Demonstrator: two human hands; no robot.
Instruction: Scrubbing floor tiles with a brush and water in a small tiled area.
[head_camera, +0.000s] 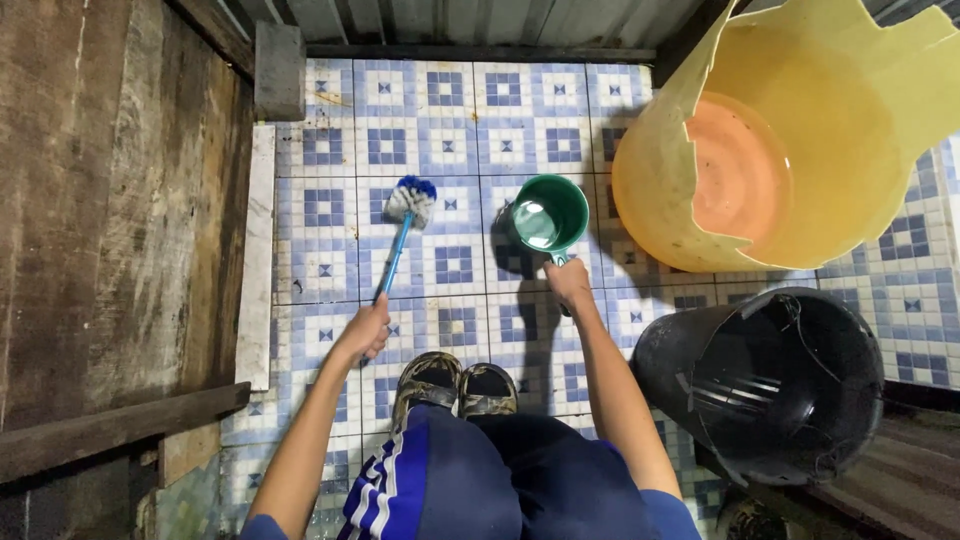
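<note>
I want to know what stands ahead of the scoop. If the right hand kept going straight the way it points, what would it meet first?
Probably bare tiled floor, then the back wall. The right hand points up-frame, holding the green dipper; the yellow tub stands to its right, though depth is uncertain.

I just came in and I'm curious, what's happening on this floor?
A person stands on a blue and white tiled floor. The left hand holds a blue brush with its bristles down on the tiles. The right hand holds a green dipper with water in it. Beside it sit a broken yellow tub holding water and a black bucket.
</note>
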